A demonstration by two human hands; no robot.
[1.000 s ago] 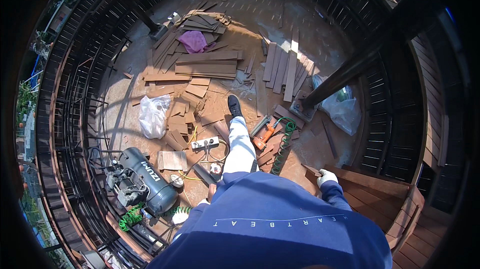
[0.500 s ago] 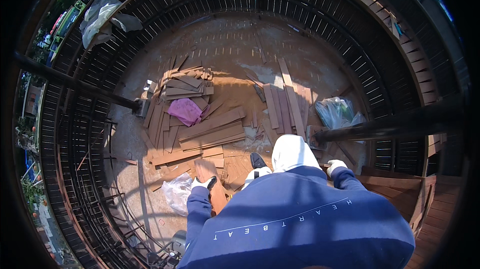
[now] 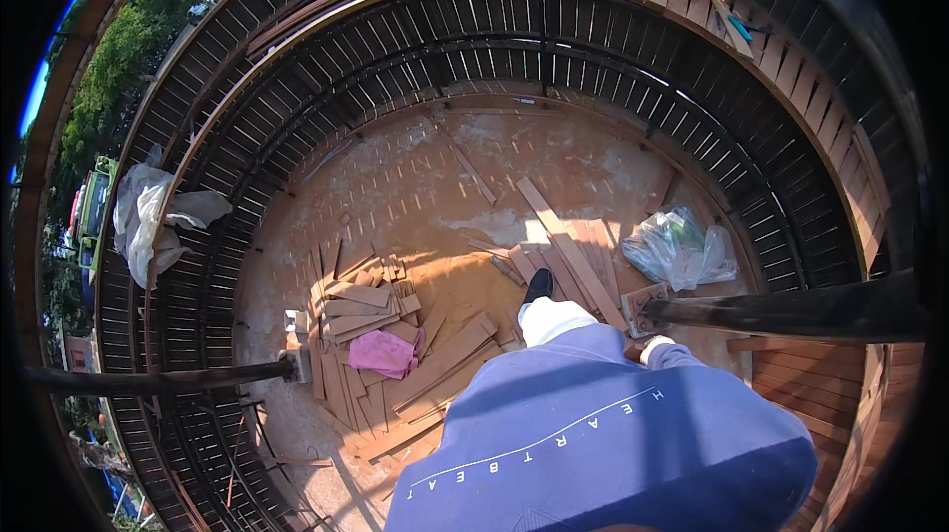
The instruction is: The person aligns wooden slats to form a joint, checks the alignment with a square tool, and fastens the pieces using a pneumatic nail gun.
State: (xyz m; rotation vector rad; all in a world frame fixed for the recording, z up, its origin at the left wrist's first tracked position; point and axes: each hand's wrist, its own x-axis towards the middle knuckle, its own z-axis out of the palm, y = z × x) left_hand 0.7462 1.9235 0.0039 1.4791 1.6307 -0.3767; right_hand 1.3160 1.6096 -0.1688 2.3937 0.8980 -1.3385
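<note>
Wood pc [image 3: 632, 347], brown & small in view, lies right at the L edge of your R hand [image 3: 653, 348], looks to be touching the glove. Your R fingers are too small & partly covered to read, so can't tell if the grip is wide, narrow or closed on that pc. Your L hand is out of view, state can't be told; your blue sweatshirt [image 3: 593, 433] fills the lower middle & covers the floor under it.

Just beyond your R hand: base plate [image 3: 645, 307] of the dark R post [image 3: 791, 310], which runs off to your R & blocks that side. Clear plastic bag [image 3: 682, 250] on the floor past the post. Long board [image 3: 568, 250] slants from far floor down toward the plate, atop other boards, w/ your dark shoe [image 3: 539, 285] just L of them.

Farther L: pink cloth [image 3: 384, 354] on the scrap board pile [image 3: 358, 308], longer planks [image 3: 450, 359] beside it. L post [image 3: 168, 378] comes in from the L edge. White sheet [image 3: 148, 206] hangs over the slatted railing [image 3: 474, 33]; turquoise tool [image 3: 740, 29] up on the far R ledge.
</note>
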